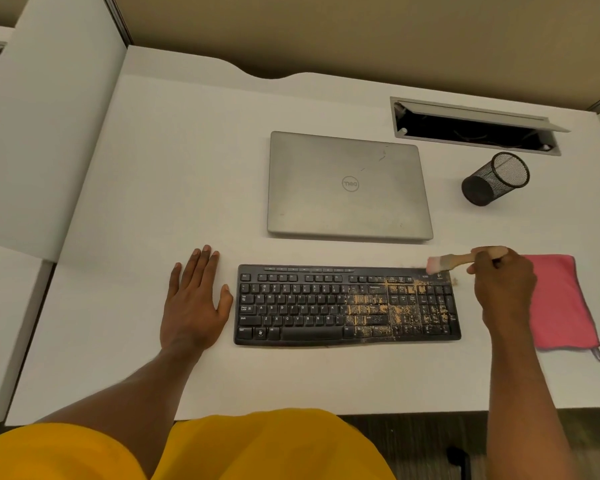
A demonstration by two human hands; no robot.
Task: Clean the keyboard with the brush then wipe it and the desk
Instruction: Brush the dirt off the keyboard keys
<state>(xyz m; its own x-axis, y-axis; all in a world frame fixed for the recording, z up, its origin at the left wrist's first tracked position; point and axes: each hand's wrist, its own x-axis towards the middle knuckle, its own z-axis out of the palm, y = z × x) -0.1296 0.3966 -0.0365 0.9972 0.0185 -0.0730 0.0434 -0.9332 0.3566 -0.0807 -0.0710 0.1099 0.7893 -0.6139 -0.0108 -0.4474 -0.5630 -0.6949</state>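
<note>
A black keyboard (309, 306) lies on the white desk (174, 174), its right half strewn with tan crumbs. My right hand (503, 282) grips the wooden handle of a small brush (445, 262), whose pale pink bristles hover at the keyboard's top right corner. My left hand (194, 303) rests flat on the desk, fingers spread, just left of the keyboard. A pink cloth (558, 303) lies on the desk to the right, partly hidden behind my right hand.
A closed silver laptop (347, 185) sits behind the keyboard. A black mesh pen cup (496, 178) lies tipped on its side at the right. An open cable hatch (471, 128) is set into the desk's far right. White partitions (49, 116) bound the left.
</note>
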